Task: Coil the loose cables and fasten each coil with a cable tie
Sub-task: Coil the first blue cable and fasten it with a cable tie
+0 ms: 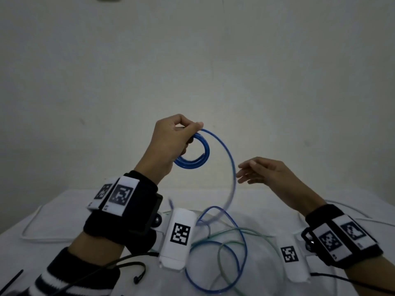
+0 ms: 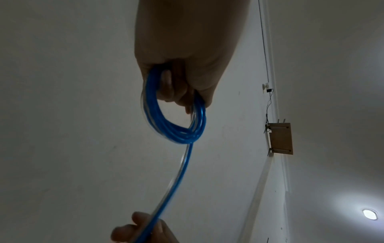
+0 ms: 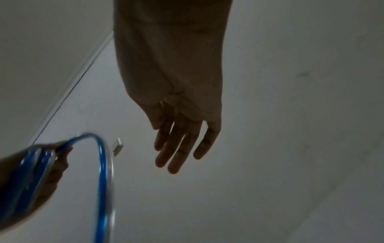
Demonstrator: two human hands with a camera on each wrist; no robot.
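Observation:
My left hand is raised above the table and grips a small coil of blue cable of several turns; the left wrist view shows fingers curled through the coil. From the coil the blue cable arcs right and down to loose loops on the table. My right hand hovers just right of that arc with straight fingers and holds nothing; in the right wrist view the right hand is apart from the cable. A thin black strip, possibly a cable tie, lies at the bottom left.
The table has a white cover. On it a green cable tangles with the blue loops, a white cable lies at the left, and a black cable lies at the front. A plain wall stands close behind.

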